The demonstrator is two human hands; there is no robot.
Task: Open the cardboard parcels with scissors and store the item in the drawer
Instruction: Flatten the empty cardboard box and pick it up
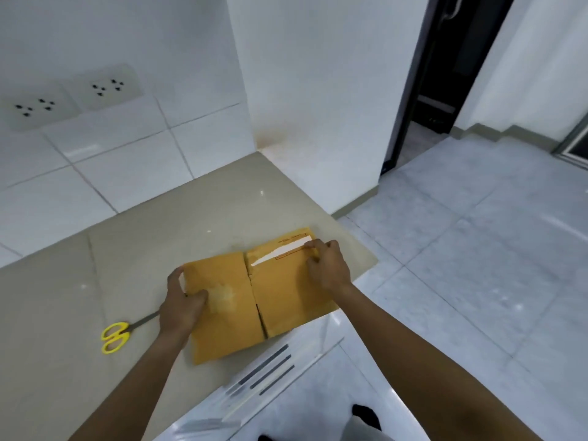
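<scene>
A brown cardboard parcel [273, 297] lies flat on the beige countertop [95, 281] near its front right corner. A slit runs down the middle between its two top flaps. My left hand [183, 305] grips the left flap's outer edge, thumb on top. My right hand [326, 265] holds the right flap's far edge beside a white label strip [283, 254]. Yellow-handled scissors [117, 335] lie shut on the counter left of my left hand, their blades partly hidden behind it.
A white tiled wall with two socket plates [73, 97] rises behind the counter. A white pillar [318, 122] stands at the counter's far right. White drawer fronts with dark handle slots [267, 370] sit below the front edge. Tiled floor [477, 281] spreads right.
</scene>
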